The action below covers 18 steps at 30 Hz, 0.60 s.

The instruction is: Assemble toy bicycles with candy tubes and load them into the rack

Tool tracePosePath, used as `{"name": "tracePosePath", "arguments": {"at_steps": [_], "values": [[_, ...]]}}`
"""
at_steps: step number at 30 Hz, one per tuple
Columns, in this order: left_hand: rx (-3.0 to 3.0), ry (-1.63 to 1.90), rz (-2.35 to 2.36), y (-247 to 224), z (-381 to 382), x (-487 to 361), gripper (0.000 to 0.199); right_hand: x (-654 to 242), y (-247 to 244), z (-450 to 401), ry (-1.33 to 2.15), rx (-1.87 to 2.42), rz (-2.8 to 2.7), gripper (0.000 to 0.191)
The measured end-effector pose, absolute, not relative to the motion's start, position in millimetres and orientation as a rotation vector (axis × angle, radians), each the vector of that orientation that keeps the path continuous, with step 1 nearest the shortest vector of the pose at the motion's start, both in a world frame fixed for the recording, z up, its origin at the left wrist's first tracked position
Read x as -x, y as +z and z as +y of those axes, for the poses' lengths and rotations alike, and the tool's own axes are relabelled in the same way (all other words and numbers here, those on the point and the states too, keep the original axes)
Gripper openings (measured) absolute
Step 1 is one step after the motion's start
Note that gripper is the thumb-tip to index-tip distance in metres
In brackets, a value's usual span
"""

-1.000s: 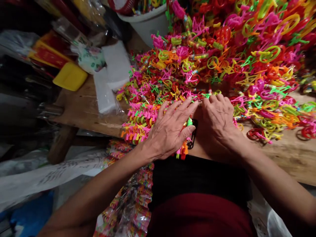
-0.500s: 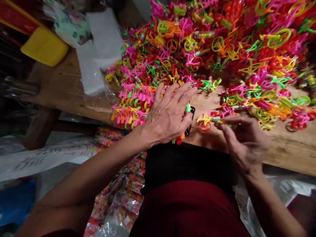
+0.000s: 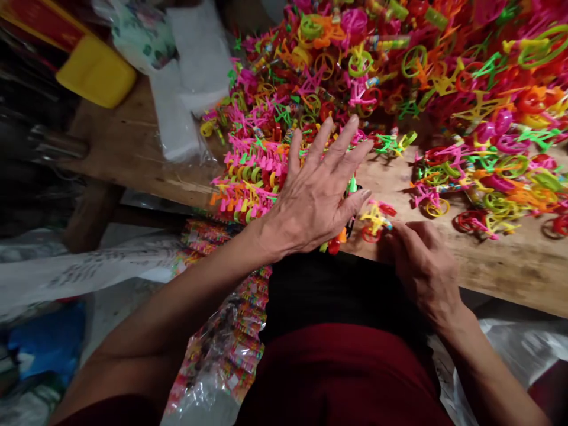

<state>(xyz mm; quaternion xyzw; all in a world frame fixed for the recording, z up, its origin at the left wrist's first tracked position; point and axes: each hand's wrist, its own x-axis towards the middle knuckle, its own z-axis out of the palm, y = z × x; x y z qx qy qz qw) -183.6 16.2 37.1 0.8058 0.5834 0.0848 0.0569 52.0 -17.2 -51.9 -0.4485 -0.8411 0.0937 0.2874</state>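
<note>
My left hand point(image 3: 313, 192) lies spread and palm down over neat rows of small plastic toys point(image 3: 248, 177) in pink, yellow, green and orange. Beneath its thumb a bit of a black holder point(image 3: 350, 228) shows; the rest is hidden. Just right of that thumb, my right hand point(image 3: 423, 266) pinches a small toy bicycle point(image 3: 375, 222) with a yellow frame and red wheels. Its end by the fingers carries small coloured pieces. Part of the toy is covered by those fingers.
A large heap of similar bright toys point(image 3: 390, 71) covers the back of the wooden bench point(image 3: 497, 272). White bags point(image 3: 199, 59) and a yellow plastic piece point(image 3: 97, 71) are at the left. Strips of packed toys point(image 3: 244, 331) hang below the bench's front edge.
My right hand has moved left and turned more palm down, bringing the toy bicycle nearer my left thumb. My left hand stays spread over the rows. The whole view has shifted slightly.
</note>
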Motion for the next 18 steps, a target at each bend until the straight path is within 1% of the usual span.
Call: {"name": "tracePosePath", "arguments": {"at_steps": [3,6,9,14,18], "values": [[-2.456,0.218,1.718,42,16,184,0.059,-48,-49,-22,0.398,1.098,-2.148,0.023],[-2.448,0.194,1.700,42,16,185,0.058,-31,-48,-25,0.614,0.966,-2.023,0.022],[-2.440,0.190,1.705,39,17,185,0.057,-10,-51,-23,0.779,0.944,-1.885,0.020],[-2.456,0.200,1.712,36,15,185,0.059,3,-57,-20,0.759,0.924,-1.870,0.024],[-2.474,0.254,1.724,35,13,185,0.059,2,-57,-21,0.627,0.917,-1.965,0.023]]}}
